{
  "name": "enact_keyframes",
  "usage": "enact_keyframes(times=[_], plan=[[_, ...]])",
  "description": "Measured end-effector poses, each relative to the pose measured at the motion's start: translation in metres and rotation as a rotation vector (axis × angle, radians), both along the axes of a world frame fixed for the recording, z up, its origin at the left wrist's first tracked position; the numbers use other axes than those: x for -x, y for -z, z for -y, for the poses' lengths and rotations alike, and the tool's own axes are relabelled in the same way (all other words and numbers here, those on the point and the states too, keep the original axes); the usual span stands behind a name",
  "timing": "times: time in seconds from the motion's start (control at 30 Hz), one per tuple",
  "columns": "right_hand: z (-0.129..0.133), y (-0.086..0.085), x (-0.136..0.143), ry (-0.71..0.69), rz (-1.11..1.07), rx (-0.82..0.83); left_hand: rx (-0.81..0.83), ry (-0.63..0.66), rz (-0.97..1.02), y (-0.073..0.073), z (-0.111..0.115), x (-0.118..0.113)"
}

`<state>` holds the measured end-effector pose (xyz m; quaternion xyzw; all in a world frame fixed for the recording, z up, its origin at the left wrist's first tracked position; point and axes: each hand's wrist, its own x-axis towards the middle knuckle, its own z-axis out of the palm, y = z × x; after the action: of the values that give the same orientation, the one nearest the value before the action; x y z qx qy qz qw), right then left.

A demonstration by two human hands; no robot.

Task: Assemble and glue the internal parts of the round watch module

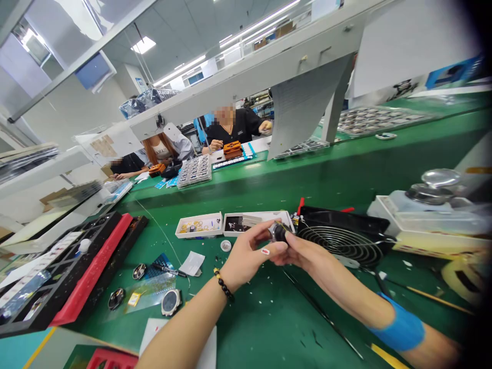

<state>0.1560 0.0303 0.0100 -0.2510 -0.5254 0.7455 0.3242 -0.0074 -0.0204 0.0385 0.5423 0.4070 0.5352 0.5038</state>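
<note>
Green bench (261,318) across the whole near area. At left, a long black divided tray (77,279), a red strip (94,267) along its right side. At right, just beyond the right forearm, a black fan (338,243) with a ringed grille. Far side: a person in a black top (246,123) at work.

Both hands meet mid-bench, raised. Left hand (246,259), beaded bracelet (223,287) at the wrist: thumb and fingers closed on the left side of a dark round piece. Right hand (302,249), blue band (400,325) on the forearm: fingers closed on its right side.

Beyond the left hand, two white boxes (229,233) end to end. Nearer, a long thin dark tool (334,325) lies slantwise below the right forearm. At left, a silver-rimmed round case (171,302) lies flat.

The dark round piece (277,232) sits between the two sets of fingertips, off the bench; it looks like part of a watch, though fingers cover too much to be sure.

Risks, as judged: a small, smooth-looking rim on fingertips alone; uneven pressure could make it slip and drop. Bare skin could smudge it. White specks litter the bench; set down there, it could pick up debris. A loose small part might roll towards the fan or get lost among the scraps.
</note>
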Motion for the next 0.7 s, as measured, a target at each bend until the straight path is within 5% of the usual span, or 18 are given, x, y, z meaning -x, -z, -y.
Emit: enact_keyframes(times=[0.13, 0.27, 0.4, 0.7], plan=[[-0.001, -0.004, 0.000, 0.118, 0.006, 0.000, -0.146, -0.209, -0.249, 0.000, 0.007, -0.008], [0.004, -0.007, 0.000, 0.108, 0.030, -0.002, -0.266, -0.274, -0.444, 0.002, 0.011, -0.011], [0.009, -0.005, -0.001, 0.029, -0.048, 0.010, -0.309, -0.343, -0.474, 0.004, 0.009, -0.009], [0.009, -0.007, -0.003, -0.149, -0.371, 0.341, -0.371, -0.351, -0.428, 0.002, 0.012, -0.011]])
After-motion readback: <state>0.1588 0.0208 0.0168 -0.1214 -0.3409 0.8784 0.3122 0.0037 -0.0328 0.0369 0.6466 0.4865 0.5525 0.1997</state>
